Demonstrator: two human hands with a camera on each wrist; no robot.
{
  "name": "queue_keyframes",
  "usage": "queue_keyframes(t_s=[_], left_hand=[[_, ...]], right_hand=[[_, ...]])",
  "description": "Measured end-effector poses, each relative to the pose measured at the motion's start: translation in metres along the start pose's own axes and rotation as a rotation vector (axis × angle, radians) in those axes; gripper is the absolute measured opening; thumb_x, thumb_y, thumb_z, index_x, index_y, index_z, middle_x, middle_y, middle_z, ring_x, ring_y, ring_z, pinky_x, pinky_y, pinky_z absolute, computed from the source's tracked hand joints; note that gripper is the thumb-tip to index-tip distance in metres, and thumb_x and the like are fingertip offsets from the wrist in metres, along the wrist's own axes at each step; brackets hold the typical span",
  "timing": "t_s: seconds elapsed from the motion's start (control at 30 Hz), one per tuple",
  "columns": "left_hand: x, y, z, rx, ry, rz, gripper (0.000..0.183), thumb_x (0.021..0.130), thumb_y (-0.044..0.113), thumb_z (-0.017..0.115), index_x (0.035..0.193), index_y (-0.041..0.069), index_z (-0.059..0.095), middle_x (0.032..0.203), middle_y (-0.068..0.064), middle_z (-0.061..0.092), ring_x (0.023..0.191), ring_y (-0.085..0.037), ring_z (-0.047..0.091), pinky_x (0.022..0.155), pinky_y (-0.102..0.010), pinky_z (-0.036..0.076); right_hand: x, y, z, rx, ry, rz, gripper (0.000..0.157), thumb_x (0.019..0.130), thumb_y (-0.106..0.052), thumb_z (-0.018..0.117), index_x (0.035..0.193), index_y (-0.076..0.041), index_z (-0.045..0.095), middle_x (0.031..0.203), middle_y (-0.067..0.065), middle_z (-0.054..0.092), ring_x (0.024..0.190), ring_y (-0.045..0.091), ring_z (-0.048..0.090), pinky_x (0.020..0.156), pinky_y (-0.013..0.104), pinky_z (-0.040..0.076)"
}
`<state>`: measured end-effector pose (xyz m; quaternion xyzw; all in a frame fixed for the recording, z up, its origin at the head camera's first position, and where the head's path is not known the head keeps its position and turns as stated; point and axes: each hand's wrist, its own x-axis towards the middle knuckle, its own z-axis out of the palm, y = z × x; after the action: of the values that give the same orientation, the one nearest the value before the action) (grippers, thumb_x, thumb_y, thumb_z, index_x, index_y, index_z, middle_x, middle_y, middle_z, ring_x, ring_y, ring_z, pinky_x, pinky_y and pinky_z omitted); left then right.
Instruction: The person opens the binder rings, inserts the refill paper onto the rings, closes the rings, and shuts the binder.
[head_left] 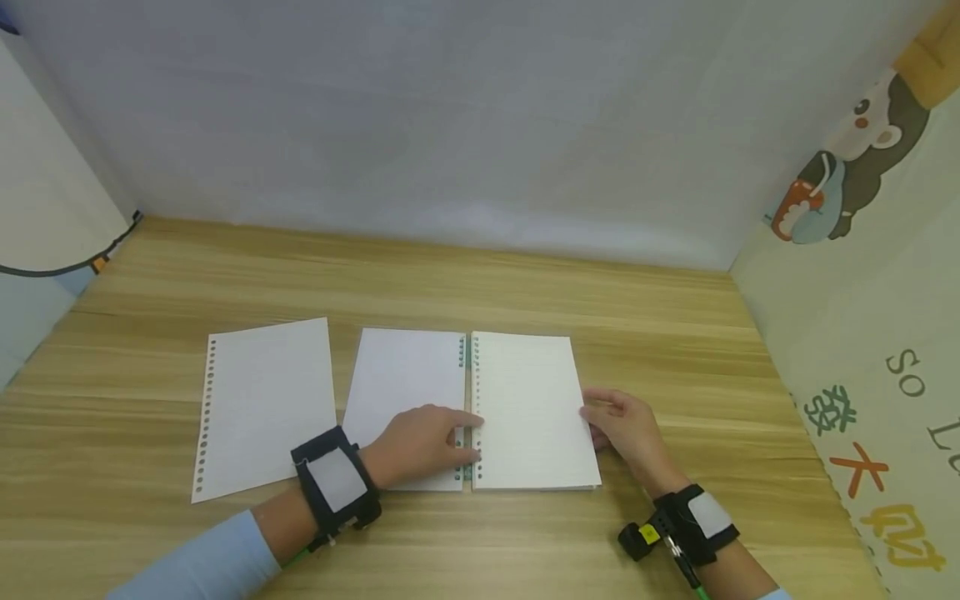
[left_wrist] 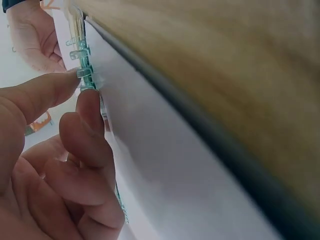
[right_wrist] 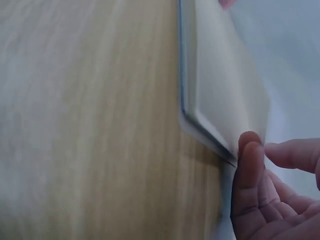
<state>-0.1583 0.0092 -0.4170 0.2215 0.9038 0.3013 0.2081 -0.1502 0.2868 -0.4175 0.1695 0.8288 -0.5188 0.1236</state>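
Observation:
A loose-leaf notebook lies open on the wooden table, with a blank white left side (head_left: 408,367) and a lined cream paper stack (head_left: 528,408) on the right. Teal plastic binder rings (left_wrist: 84,72) run along its spine. My left hand (head_left: 420,442) reaches over the left side, thumb and forefinger at the rings near the punched holes. Up close, those two fingertips pinch around a ring, and the other fingers are curled. My right hand (head_left: 626,429) holds the right edge of the notebook between thumb and fingers; the right wrist view shows the page corner in that hand (right_wrist: 270,185).
A loose punched sheet (head_left: 266,408) lies on the table left of the notebook, partly covered by the left wrist strap. The wooden table (head_left: 450,283) meets a pale cloth wall (head_left: 450,125) behind. A printed panel (head_left: 862,333) stands on the right.

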Motion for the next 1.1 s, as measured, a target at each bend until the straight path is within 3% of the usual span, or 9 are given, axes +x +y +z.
queue_keyframes(t_s=[0.1,0.2,0.37,0.47,0.53,0.73,1.1], left_hand=[[-0.001,0.001,0.0,0.004,0.001,0.005,0.047,0.08,0.026,0.073,0.123,0.008,0.067,0.058,0.002,0.052,0.054,-0.011,0.043,0.048,-0.025,0.029],[-0.003,0.002,0.0,0.001,0.0,0.009,0.048,0.08,0.025,0.074,0.124,0.007,0.066,0.058,0.002,0.053,0.053,-0.01,0.044,0.048,-0.025,0.03],[-0.004,0.002,0.0,-0.007,-0.001,0.006,0.049,0.08,0.025,0.074,0.124,0.007,0.066,0.057,0.002,0.052,0.053,-0.01,0.044,0.047,-0.025,0.029],[-0.003,0.002,0.0,-0.008,-0.005,0.001,0.049,0.08,0.025,0.074,0.124,0.007,0.066,0.057,0.002,0.052,0.053,-0.011,0.044,0.048,-0.025,0.03],[-0.003,0.002,-0.001,-0.011,-0.01,-0.004,0.049,0.08,0.025,0.074,0.124,0.007,0.066,0.058,0.002,0.053,0.054,-0.011,0.045,0.048,-0.025,0.031],[-0.002,0.002,-0.001,-0.022,-0.022,-0.008,0.049,0.08,0.026,0.074,0.125,0.008,0.065,0.06,0.001,0.054,0.056,-0.012,0.046,0.05,-0.027,0.033],[-0.003,0.001,0.001,-0.027,-0.022,-0.011,0.05,0.081,0.026,0.073,0.126,0.008,0.064,0.06,0.002,0.053,0.055,-0.011,0.046,0.049,-0.026,0.033]], right_hand=[[-0.002,-0.001,-0.001,0.003,0.006,-0.011,0.042,0.091,-0.01,0.061,0.128,0.009,0.056,0.078,0.007,0.073,0.062,0.01,0.062,0.053,0.019,0.055],[-0.005,-0.003,-0.001,-0.072,0.051,-0.066,0.038,0.091,-0.011,0.061,0.123,0.009,0.059,0.083,0.013,0.073,0.064,0.012,0.062,0.054,0.021,0.054],[-0.016,-0.008,0.012,-0.374,0.122,-0.329,0.028,0.088,-0.012,0.066,0.109,0.005,0.069,0.101,0.024,0.069,0.088,0.028,0.06,0.073,0.041,0.055],[-0.024,-0.01,0.025,-0.524,0.061,-0.496,0.03,0.084,-0.015,0.071,0.107,0.004,0.07,0.114,0.027,0.065,0.108,0.038,0.056,0.091,0.057,0.049],[-0.029,-0.012,0.033,-0.602,-0.002,-0.564,0.036,0.081,-0.02,0.074,0.11,0.002,0.069,0.123,0.028,0.063,0.117,0.041,0.052,0.097,0.06,0.045],[-0.035,-0.014,0.043,-0.729,-0.114,-0.569,0.05,0.078,-0.029,0.076,0.119,-0.002,0.066,0.132,0.027,0.059,0.123,0.04,0.051,0.102,0.058,0.044],[-0.034,-0.012,0.048,-0.797,-0.108,-0.55,0.049,0.076,-0.03,0.078,0.116,-0.003,0.068,0.131,0.026,0.061,0.121,0.039,0.053,0.101,0.056,0.046]])
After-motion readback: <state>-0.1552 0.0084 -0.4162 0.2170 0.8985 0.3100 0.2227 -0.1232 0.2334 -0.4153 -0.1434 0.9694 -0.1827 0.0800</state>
